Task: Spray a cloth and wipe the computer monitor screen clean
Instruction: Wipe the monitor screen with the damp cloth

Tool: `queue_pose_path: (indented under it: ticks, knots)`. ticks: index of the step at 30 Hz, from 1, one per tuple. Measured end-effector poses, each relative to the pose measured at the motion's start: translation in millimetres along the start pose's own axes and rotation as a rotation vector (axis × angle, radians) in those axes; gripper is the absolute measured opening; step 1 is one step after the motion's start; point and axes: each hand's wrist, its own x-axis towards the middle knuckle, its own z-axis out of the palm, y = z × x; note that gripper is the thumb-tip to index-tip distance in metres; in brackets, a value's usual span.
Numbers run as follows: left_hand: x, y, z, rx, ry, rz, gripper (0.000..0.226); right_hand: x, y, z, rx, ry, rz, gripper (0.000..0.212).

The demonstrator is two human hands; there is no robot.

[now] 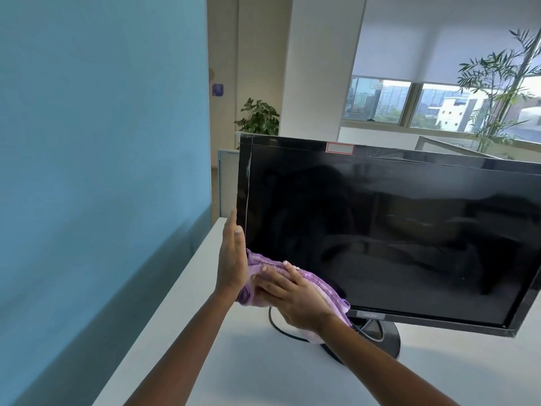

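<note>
Pressing flat on the purple cloth (333, 295), the right hand (292, 297) lies with fingers spread and nearly straight, not closed round the fabric. The cloth is bunched beneath that palm against the lower left corner of the dark monitor (395, 230), with one fold hanging below the wrist. Immediately left of it, the left hand (232, 259) stands upright, fingers straight and together, its palm side set against the monitor's left edge and its heel touching the cloth. Below the hands, a black cable (275, 323) loops on the white desk (234, 361) beside the round black stand (389, 338). Above them, a red-bordered label (339, 148) sits on the top bezel. Further left runs a blue partition (102, 142). Beyond the screen stand a potted plant (259, 118) and a window (380, 101).
</note>
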Motion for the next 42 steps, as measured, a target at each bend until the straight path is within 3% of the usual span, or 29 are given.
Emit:
queue_pose_path:
  ticks: [3,9,11,17,20,25,30,37,39,42]
  knots:
    - [-3.4,-3.2,-3.5,-0.076,-0.015,-0.018,0.061,19.1,16.7,-15.2,0.042,0.056,0.106,0.052]
    - [-10.2,-12.8,-8.2,-0.113,-0.021,-0.057,0.062,47.9,66.8,-37.2,0.197,0.320,0.553,0.050]
    - [-14.6,-13.9,-6.5,-0.114,-0.004,-0.078,0.063,47.6,66.4,-36.2,0.217,0.360,0.627,0.050]
    - [-18.1,-9.5,-1.1,-0.107,0.038,-0.135,0.063,26.2,10.7,-9.1,0.143,0.113,0.273,0.070]
    - [-19.9,-11.1,1.0,-0.088,0.051,-0.145,0.048,7.6,-17.1,2.1,0.107,-0.020,0.070,0.068]
    - [-27.2,-10.4,2.2,-0.033,0.040,-0.188,0.045,2.9,-0.9,-1.8,0.023,-0.021,-0.053,0.066]
    - [-23.4,5.3,7.2,0.158,0.038,-0.056,0.047,9.1,74.8,-24.4,0.050,0.170,0.109,0.052]
    - [-19.5,23.4,36.8,0.430,0.041,0.122,0.057,-13.0,174.5,-40.2,0.184,0.462,0.630,0.052]
    - [-24.6,21.7,47.4,0.481,-0.003,0.137,0.056,-22.3,165.6,-32.7,0.227,0.491,0.667,0.052]
    - [-29.6,19.6,59.7,0.554,-0.024,0.130,0.058,-35.2,127.7,-15.2,0.268,0.414,0.581,0.055]
